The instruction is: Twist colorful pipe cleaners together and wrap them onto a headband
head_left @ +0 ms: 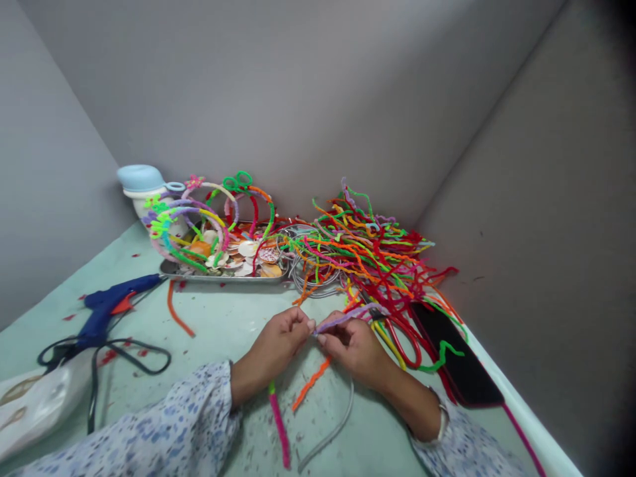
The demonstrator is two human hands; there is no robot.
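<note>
My left hand (pixel 281 344) and my right hand (pixel 355 344) meet fingertip to fingertip above the middle of the table. Both are closed in a pinch at one end of a lilac pipe cleaner (pixel 342 320), which runs back to the right over my right hand. Below my left hand hangs a pink strip (pixel 279 430) with a green upper end; where it begins is hidden by that hand. A grey wire (pixel 330 434) curves down beneath my right hand. An orange pipe cleaner (pixel 311 384) lies between the two hands.
A metal tray (pixel 228 279) holds shells and several colourful hoops. Behind my right hand is a heap of pipe cleaners (pixel 368 245), beside a black phone (pixel 454 364). At left are a blue glue gun (pixel 106 308), its cable, a plastic bag (pixel 50 397) and a blue-lidded bottle (pixel 142 180).
</note>
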